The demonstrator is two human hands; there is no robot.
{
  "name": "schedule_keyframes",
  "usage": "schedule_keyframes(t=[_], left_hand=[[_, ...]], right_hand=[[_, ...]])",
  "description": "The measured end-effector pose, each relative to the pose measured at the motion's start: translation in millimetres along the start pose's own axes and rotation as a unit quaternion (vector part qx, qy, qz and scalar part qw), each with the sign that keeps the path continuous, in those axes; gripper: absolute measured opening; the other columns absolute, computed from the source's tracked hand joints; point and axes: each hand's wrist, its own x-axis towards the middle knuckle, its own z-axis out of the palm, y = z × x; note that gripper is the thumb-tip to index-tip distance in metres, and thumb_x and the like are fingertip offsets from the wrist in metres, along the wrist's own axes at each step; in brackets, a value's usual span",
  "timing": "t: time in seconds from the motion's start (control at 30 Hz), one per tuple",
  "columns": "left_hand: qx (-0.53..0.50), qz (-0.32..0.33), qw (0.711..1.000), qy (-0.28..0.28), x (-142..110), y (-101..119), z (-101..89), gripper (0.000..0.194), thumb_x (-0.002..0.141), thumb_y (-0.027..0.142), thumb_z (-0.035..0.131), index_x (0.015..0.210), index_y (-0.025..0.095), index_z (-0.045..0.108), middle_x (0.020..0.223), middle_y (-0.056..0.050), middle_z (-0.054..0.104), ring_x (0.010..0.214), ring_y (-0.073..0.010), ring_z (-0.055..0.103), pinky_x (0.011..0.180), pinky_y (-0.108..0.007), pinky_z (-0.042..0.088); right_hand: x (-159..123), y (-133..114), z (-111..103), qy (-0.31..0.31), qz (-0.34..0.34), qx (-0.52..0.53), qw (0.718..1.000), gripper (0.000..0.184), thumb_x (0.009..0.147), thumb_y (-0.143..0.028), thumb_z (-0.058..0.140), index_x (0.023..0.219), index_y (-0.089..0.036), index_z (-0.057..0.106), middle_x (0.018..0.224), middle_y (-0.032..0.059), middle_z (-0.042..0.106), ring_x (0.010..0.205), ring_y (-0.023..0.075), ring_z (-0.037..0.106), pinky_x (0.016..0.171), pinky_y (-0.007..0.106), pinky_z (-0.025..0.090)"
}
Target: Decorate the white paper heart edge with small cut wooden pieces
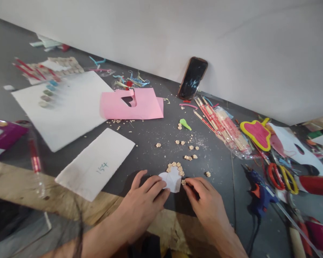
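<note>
A small white paper heart [172, 182] lies near the table's front edge, with tan flower-shaped pieces [175, 166] along its upper right lobe. My left hand [148, 195] holds the heart's left edge with thumb and forefinger, its little finger spread away. At the heart's right edge, my right hand [203, 197] pinches one more flower-shaped piece [183, 182] between thumb and forefinger. Loose pieces of the same kind [188, 157] are scattered beyond the heart, and a single one [207, 174] sits just above my right hand.
Pink paper [148, 104] with a heart cutout and a white card [97, 163] marked 154 lie left. A phone [193, 78] leans on the wall. Right are packaged sticks [226, 129], a blue glue gun [262, 193] and scissors [276, 175].
</note>
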Motion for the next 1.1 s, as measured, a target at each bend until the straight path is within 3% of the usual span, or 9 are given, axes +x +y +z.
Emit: schedule_keyframes(t=[0.27, 1.1], left_hand=[[-0.011, -0.004, 1.0, 0.011, 0.5, 0.9, -0.9, 0.02, 0.089, 0.032, 0.053, 0.107, 0.025, 0.057, 0.107, 0.001, 0.061, 0.108, -0.0175, 0.046, 0.107, -0.046, 0.007], [0.005, 0.0, 1.0, 0.011, -1.2, -0.5, 5.4, 0.021, 0.09, 0.034, 0.051, 0.108, 0.026, 0.057, 0.109, -0.001, 0.059, 0.109, -0.0183, 0.046, 0.107, -0.048, 0.011]], right_hand=[[1.6, -3.6, 1.4, 0.006, 0.014, 0.003, 1.0, 0.013, 0.088, -0.023, 0.048, 0.088, -0.022, 0.061, 0.084, 0.003, 0.065, 0.077, 0.0155, 0.061, 0.07, 0.027, 0.048], [2.5, -1.1, 6.8, 0.026, 0.009, -0.008, 1.0, 0.01, 0.087, -0.023, 0.051, 0.086, -0.022, 0.061, 0.079, 0.0009, 0.063, 0.073, 0.015, 0.059, 0.067, 0.026, 0.044]])
